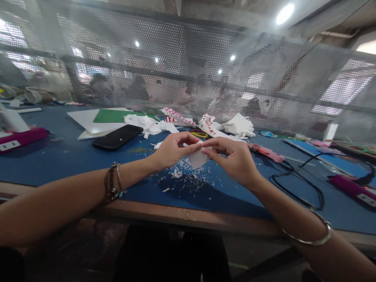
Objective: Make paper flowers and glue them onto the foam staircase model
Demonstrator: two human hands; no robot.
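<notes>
Between my two hands, above the blue table point(164, 197), is a small thin white piece with a rounded lower edge point(197, 159), paper or fabric by its look. My left hand point(174, 150) pinches its upper left side between thumb and fingers. From the other side my right hand point(232, 156) grips it with thumb and fingertips, and the fingers of both hands nearly meet at its top. White shreds point(188, 174) lie scattered on the table underneath. Just behind my hands, yellow-handled scissors or a similar tool point(200, 134) show in part.
A black phone point(118, 138) lies left, before white sheets point(85, 119) and a green board point(108, 116). Crumpled white material point(147, 124) and pink-dotted pieces point(208, 123) lie behind. At right are a pink corded tool point(268, 152), its black cable point(289, 192) and a purple power strip point(354, 190).
</notes>
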